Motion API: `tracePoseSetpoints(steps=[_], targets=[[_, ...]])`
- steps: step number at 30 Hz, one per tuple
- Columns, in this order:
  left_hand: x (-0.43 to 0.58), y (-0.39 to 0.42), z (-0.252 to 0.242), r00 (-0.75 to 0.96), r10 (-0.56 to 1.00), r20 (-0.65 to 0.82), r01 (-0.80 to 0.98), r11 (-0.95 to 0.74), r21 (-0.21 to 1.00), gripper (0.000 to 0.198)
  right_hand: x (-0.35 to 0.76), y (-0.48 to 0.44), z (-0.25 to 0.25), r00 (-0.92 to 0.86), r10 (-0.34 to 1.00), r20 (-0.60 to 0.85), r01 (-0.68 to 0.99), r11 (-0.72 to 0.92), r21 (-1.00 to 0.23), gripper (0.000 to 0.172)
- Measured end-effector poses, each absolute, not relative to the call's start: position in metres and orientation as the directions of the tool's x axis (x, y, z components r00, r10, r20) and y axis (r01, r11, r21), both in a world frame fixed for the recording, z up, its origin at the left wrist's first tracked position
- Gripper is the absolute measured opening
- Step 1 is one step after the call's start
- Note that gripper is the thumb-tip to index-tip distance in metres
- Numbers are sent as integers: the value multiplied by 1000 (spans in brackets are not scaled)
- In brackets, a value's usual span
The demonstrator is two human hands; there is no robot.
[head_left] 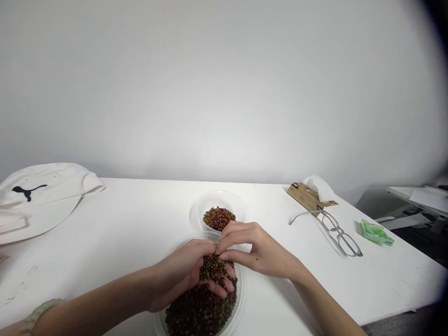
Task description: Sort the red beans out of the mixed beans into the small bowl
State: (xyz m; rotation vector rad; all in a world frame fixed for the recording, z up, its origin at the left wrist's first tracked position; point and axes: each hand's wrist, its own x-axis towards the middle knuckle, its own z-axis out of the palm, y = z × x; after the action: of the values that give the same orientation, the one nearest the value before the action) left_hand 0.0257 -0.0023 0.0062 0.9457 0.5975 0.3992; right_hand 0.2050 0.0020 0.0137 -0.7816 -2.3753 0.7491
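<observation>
My left hand [196,270] is cupped, palm up, over a large clear bowl [241,298] and holds a heap of small red and green beans [214,269]. More of the same mix [201,310] fills the bowl beneath it. Above the left palm, my right hand [250,247] has thumb and fingertips pinched together near the left thumb; whatever lies between them is too small to make out. Just behind stands a smaller clear bowl [241,205] with red and green beans [219,218] in it.
On the white table [122,224], a white cap [52,191] lies at the left. To the right are a brown tissue pack [304,197], grey-framed glasses [338,229] and a green packet [377,232]. A plain wall [224,93] rises behind.
</observation>
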Motion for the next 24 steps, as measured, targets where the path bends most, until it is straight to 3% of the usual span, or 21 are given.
tracePoseSetpoints(steps=[24], targets=[[26,-3,7,773,560,-298,-58,531,846,28,205,1,17,-695,650,309,367,689,-625,10]])
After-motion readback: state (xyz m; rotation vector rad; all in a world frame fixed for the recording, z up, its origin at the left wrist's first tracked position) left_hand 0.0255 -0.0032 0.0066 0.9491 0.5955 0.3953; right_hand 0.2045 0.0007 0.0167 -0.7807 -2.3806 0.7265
